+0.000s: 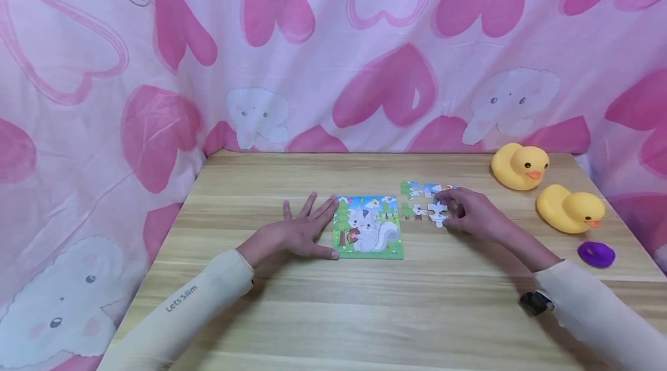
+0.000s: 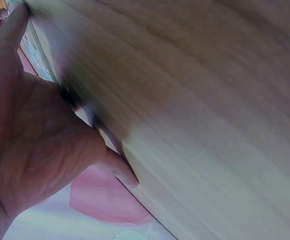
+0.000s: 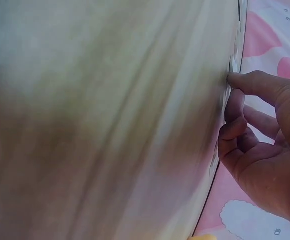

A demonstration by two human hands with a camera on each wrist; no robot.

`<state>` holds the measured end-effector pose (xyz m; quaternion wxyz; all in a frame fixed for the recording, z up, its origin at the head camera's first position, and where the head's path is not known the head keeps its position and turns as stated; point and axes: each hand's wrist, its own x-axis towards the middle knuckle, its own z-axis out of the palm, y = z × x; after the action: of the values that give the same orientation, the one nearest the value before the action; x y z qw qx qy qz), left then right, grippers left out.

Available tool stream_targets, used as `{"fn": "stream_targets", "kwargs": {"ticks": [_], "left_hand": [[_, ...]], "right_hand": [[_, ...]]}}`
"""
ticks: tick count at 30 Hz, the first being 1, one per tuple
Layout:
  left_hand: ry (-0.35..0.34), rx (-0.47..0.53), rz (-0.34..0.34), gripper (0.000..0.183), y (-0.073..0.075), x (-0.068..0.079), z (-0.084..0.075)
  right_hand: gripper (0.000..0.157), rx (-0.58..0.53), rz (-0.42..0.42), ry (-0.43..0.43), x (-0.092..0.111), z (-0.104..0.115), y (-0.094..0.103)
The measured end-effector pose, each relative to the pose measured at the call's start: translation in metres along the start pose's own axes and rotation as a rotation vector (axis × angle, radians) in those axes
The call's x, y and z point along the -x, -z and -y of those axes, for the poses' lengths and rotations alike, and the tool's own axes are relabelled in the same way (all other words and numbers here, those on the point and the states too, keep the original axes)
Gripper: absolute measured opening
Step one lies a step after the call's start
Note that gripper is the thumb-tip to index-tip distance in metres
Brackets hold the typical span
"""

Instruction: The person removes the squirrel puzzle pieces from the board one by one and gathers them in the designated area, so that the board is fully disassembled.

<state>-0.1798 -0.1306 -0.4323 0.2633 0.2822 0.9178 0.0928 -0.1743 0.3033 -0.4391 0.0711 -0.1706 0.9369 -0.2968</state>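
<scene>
A square picture board (image 1: 376,243) with a white squirrel among green trees lies on the wooden table. My left hand (image 1: 302,233) is spread flat at its left side, with fingertips and thumb at the board's edge. In the left wrist view, this hand (image 2: 40,135) has its fingers stretched out along the tabletop. To the right of the board lie several loose jigsaw pieces (image 1: 414,210) in two rows. My right hand (image 1: 476,215) holds a white-and-blue jigsaw piece (image 1: 436,215) between forefinger and thumb, low over the table. Its other fingers curl inward in the right wrist view.
Two yellow rubber ducks (image 1: 521,167) sit at the table's right side, with a small purple object (image 1: 596,254) in front of them. A pink heart-patterned curtain (image 1: 375,81) hangs around the back and sides of the table (image 1: 365,313).
</scene>
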Motion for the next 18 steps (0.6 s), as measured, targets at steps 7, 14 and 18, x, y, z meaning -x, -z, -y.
{"fn": "stream_targets", "kwargs": {"ticks": [7, 14, 18], "left_hand": [[-0.005, 0.01, 0.002, 0.122, -0.001, -0.001, 0.001], [0.006, 0.014, 0.002, 0.122, 0.0, -0.002, 0.001], [0.007, 0.014, 0.006, 0.122, 0.0, -0.001, 0.001]], "right_hand": [[0.055, 0.018, 0.036, -0.01, -0.003, 0.001, 0.004], [0.057, 0.046, 0.067, 0.006, -0.008, 0.007, 0.009], [0.055, 0.051, 0.035, 0.048, -0.011, 0.017, 0.005]]}}
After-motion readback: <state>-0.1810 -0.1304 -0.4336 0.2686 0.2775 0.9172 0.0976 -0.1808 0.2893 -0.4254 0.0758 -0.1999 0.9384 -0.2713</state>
